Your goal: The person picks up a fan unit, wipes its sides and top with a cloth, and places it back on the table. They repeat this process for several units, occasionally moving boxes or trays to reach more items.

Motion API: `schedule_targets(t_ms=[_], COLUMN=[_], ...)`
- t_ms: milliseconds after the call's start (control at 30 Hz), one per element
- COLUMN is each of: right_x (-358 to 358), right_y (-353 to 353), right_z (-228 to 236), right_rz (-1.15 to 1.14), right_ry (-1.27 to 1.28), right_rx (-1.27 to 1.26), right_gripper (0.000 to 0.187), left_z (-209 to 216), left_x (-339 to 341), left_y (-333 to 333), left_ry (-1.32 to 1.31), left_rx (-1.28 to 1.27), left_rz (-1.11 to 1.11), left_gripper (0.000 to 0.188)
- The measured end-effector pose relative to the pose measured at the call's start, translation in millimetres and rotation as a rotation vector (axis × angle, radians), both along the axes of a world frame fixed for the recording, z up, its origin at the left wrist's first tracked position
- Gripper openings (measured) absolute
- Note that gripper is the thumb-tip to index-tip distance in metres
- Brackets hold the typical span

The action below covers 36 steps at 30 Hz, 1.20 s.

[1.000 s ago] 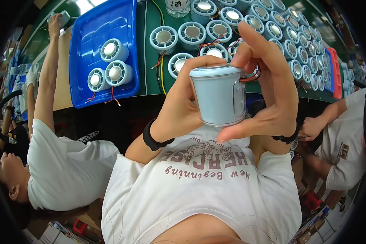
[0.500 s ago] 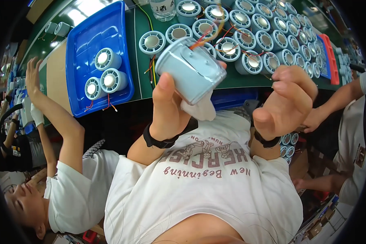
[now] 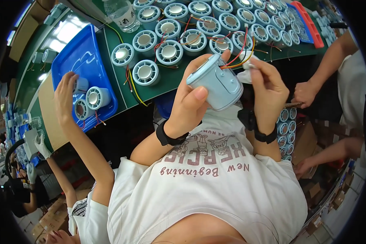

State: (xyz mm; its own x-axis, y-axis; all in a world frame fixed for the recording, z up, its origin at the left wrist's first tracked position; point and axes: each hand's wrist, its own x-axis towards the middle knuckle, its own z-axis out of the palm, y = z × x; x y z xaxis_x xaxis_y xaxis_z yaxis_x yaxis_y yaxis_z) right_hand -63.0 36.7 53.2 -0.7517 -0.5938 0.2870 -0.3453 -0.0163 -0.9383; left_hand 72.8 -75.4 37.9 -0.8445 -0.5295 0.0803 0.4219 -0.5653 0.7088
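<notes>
Hidden: unit's (image 3: pixel 216 83) far face and the wire ends, behind fingers | Unit: pale blue round housing, tilted, held above the lap, near the counter (image 3: pixel 110 40) edge | Left hand (image 3: pixel 191 97): fingers wrapped round it | Right hand (image 3: pixel 266 87): fingertips pinch a white scrap (image 3: pixel 248 65) (cloth or paper, unclear) beside its wires (image 3: pixel 238 55).

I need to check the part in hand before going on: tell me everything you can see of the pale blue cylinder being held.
The pale blue cylinder is a round housing that looks like matte plastic, with a raised lip at its upper end and a flat panel seamed into its side. It is tilted, held above the green table's near edge. Red and yellow wires leave its top. The left hand wraps it, thumb across the side; the right hand pinches something small and white at its top corner.
</notes>
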Motion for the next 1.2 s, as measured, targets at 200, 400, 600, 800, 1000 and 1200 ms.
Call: schedule_targets(t_ms=[200,400,600,800,1000,1200], right_x=[4.1,19.4,2.6,-5.7,-23.4,-23.2], right_y=[52.9,48.0,40.2,44.0,25.2,6.4], right_z=[1.6,-52.7,-91.7,-132.2,-132.0,-141.6], right_rz=[0.085,0.065,0.103,-0.008,0.089,0.058], right_ry=[-0.098,0.071,-0.140,-0.709,-1.178,-1.066], right_rx=[0.048,0.260,0.402,0.236,0.103,0.102], right_gripper=[0.022,0.020,0.018,0.030,0.039,0.042], left_z=[-37.1,-77.3,-125.5,-134.7,-175.7,-217.2], left_x=[-15.1,-37.8,-50.7,-74.1,-105.8,-111.0], left_y=[28.5,23.3,9.8,3.3,-7.5,-15.3], left_ry=[-0.087,-0.328,-0.502,-0.538,-0.322,-0.260], left_rx=[0.332,0.481,0.474,0.402,0.475,0.419], left_rz=[-0.178,-0.386,-0.471,-0.589,-0.660,-0.590], left_gripper=[0.056,0.036,0.036,0.035,0.037,0.034])
